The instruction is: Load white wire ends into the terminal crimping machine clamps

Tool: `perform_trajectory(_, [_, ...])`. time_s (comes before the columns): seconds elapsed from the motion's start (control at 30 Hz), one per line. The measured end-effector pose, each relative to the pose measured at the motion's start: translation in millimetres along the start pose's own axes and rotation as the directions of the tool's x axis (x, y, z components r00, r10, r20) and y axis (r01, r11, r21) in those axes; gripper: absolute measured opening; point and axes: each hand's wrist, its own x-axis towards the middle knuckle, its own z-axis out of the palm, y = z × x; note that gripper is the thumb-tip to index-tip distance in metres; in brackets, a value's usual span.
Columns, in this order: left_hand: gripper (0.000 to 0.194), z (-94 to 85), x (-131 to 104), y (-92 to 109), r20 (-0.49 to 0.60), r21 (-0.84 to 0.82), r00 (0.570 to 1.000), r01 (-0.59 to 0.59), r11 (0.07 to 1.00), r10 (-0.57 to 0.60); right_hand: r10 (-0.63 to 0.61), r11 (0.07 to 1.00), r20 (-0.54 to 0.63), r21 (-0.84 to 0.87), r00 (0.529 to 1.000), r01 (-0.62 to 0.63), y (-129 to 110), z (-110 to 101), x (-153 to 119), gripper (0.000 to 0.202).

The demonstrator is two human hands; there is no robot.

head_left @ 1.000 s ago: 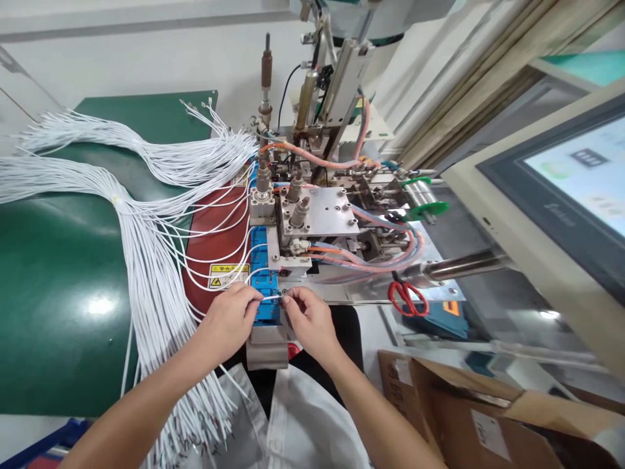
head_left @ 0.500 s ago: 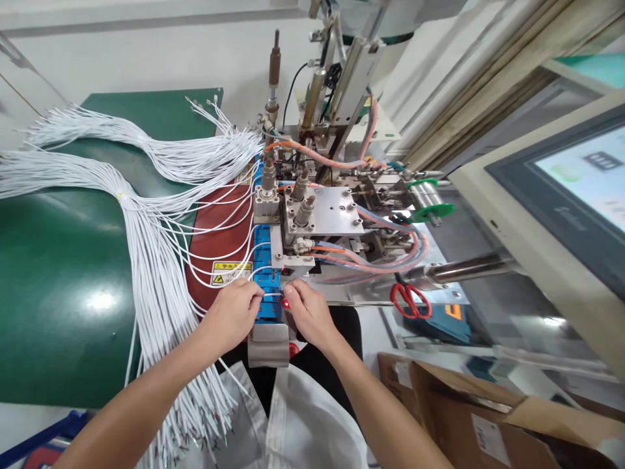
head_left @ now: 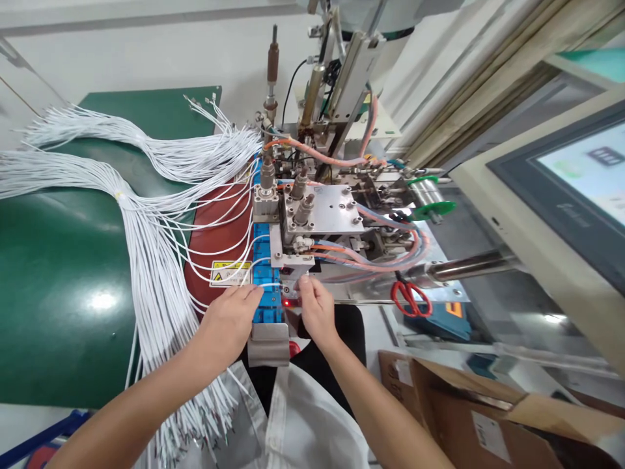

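My left hand [head_left: 233, 324] is closed at the left side of a row of blue cable holders [head_left: 267, 298]. Its fingertips pinch a white cable [head_left: 270, 284], whose short end lies across a holder and points right. My right hand [head_left: 317, 311] has its thumb and fingers pressed together just right of the holders, beside the metal machine plate; whatever sits between them is hidden. A small red light [head_left: 287, 303] glows between the hands. More white cables run into the holders farther up. A large tied bundle of white cables [head_left: 146, 280] hangs over the table edge on the left.
Behind the holders stands a machine with metal blocks [head_left: 325, 212] and orange air hoses [head_left: 371, 262]. A wire spool [head_left: 430, 200], red-handled scissors [head_left: 411, 299] and a screen [head_left: 586, 163] are on the right. Cardboard boxes [head_left: 439, 404] stand below. A green mat [head_left: 63, 293] covers the left table.
The cable at my left hand has moved slightly up with its holder. My right hand has shifted right, away from the cable end. The blue holders have moved a little away from me.
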Motion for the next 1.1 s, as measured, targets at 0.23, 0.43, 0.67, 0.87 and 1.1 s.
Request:
perform_trajectory(0.23, [0.013, -26.7, -41, 2, 0.368, -0.071, 0.912, -0.165, 0.984, 0.179, 0.058, 0.969, -0.006, 0.242, 0.998, -0.054, 1, -17, -5, 0.041])
perform_trajectory(0.43, [0.021, -28.3, -59, 7, 0.428, 0.007, 0.895, -0.141, 0.990, 0.125, 0.043, 0.960, 0.007, 0.277, 0.999, -0.044, -3, -21, -8, 0.042])
perform_trajectory(0.67, [0.015, -27.2, -20, 7, 0.240, -0.352, 0.969, 0.144, 0.925, -0.060, -0.050, 0.908, 0.095, 0.419, 0.994, 0.006, -15, -24, -29, 0.037])
perform_trajectory(0.87, [0.030, -14.0, -1, 19, 0.011, -0.462, 0.995, 0.094, 0.882, -0.100, -0.109, 0.915, 0.067, 0.396, 0.992, 0.074, -29, -26, -38, 0.009])
perform_trajectory(1.1, [0.020, -3.0, 8, 29, -0.099, -0.595, 0.981, 0.078, 0.800, -0.169, -0.042, 0.944, 0.089, 0.329, 0.995, 0.010, -41, -20, -33, 0.012])
